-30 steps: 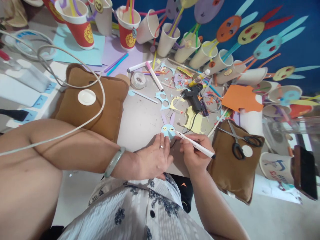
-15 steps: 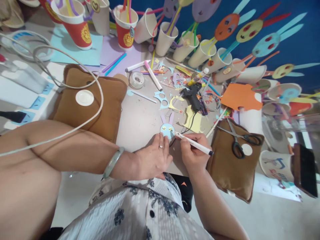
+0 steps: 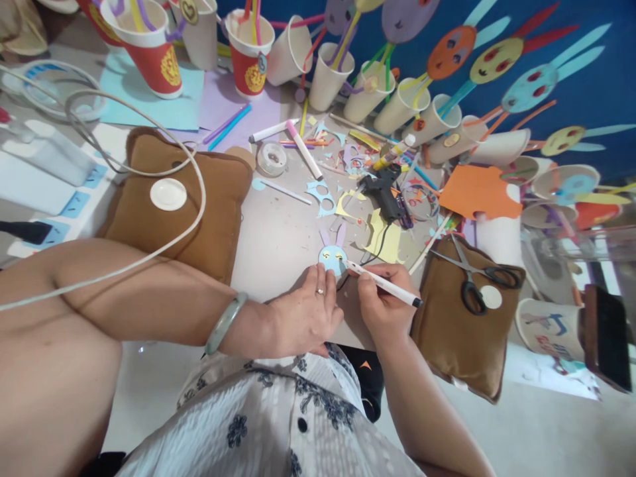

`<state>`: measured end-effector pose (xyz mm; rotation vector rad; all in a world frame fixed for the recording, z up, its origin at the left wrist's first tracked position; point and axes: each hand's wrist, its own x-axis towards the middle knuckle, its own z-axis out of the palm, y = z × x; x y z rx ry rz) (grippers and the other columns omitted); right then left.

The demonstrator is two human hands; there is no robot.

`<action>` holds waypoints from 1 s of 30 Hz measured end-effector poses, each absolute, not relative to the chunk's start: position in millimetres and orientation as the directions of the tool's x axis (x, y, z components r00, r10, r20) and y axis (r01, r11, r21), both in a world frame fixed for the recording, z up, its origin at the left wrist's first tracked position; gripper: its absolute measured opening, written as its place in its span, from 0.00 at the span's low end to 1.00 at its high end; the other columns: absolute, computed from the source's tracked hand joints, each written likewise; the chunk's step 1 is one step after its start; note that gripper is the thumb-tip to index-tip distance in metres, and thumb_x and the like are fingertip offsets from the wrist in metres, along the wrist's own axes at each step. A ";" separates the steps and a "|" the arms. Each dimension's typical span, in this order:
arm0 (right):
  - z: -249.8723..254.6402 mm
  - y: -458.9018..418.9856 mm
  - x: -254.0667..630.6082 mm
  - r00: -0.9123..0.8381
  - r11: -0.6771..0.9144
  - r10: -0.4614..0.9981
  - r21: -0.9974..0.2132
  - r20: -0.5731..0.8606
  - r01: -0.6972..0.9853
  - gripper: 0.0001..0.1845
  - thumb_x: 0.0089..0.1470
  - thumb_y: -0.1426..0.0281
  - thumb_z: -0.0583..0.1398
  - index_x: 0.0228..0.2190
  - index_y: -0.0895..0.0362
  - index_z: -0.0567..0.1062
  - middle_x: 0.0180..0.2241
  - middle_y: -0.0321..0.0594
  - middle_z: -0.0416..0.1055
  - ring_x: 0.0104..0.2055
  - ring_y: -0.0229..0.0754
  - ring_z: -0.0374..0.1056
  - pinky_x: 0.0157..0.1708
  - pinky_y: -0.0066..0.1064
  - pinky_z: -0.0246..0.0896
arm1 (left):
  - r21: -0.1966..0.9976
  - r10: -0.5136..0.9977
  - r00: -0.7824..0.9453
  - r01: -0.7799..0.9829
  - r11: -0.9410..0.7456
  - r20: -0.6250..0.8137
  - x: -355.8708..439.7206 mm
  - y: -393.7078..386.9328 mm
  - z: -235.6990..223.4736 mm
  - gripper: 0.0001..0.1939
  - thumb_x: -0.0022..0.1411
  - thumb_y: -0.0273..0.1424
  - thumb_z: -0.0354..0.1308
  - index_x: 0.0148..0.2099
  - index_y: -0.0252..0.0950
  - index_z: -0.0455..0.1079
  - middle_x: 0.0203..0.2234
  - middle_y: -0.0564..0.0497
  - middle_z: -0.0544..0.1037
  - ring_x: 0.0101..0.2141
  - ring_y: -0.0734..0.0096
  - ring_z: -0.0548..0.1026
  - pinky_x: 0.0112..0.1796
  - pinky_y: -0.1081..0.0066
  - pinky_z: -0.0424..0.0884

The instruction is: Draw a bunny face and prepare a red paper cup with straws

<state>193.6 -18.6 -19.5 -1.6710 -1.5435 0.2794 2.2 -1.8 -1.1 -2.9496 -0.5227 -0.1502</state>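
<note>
Bunny point(image 3: 332, 257), blue w/ lilac ears, lies flat nr the middle of the table's point(image 3: 268, 245) near edge, ears toward the far edge. L hand point(image 3: 303, 315) is back-up, fingers straight & laid over bunny's lower rim, not clenched. R hand point(image 3: 390, 306) has its fingers closed round a white pen point(image 3: 391, 289); tip's at the R side of bunny's face, can't tell if touching.

Bunny looks like thin card: v. light, prob. easy to crease, esp. the narrow ears. Best held pressed flat at the lower rim, clear of the eyes. Pen's likely light, hard, smooth; grip it low, nr the tip.

Glue gun point(image 3: 388, 193) lies farther from the near edge; scissors point(image 3: 471, 273) rest on a cushion point(image 3: 454, 348) R of the pen.
</note>
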 end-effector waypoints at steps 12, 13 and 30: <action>-17.7 -19.1 194.0 0.214 0.098 0.907 -0.678 0.362 0.728 0.05 0.57 0.65 0.62 0.32 0.54 0.74 0.26 0.36 0.78 0.27 0.42 0.74 0.27 0.33 0.68 | -0.105 0.338 0.938 0.345 -0.933 0.074 3.6 -2.3 -0.8 0.41 0.59 0.63 0.55 0.51 0.27 0.75 0.56 0.19 0.73 0.55 0.26 0.75 0.53 0.38 0.67; -18.2 -19.1 194.0 0.218 0.099 0.906 -0.681 0.364 0.725 0.05 0.57 0.66 0.62 0.32 0.54 0.74 0.26 0.36 0.78 0.27 0.42 0.74 0.28 0.33 0.68 | -0.105 0.338 0.938 0.345 -0.933 0.079 3.6 -2.3 -0.9 0.41 0.59 0.63 0.55 0.51 0.27 0.75 0.56 0.19 0.73 0.54 0.26 0.75 0.53 0.38 0.68; -20.8 -20.2 193.9 0.247 0.062 0.912 -0.704 0.329 0.708 0.06 0.57 0.64 0.63 0.33 0.54 0.75 0.27 0.37 0.78 0.29 0.43 0.76 0.30 0.33 0.70 | -0.107 0.340 0.930 0.356 -0.928 0.143 3.2 -3.7 -5.3 0.42 0.57 0.63 0.56 0.49 0.25 0.75 0.54 0.17 0.73 0.54 0.25 0.76 0.53 0.39 0.67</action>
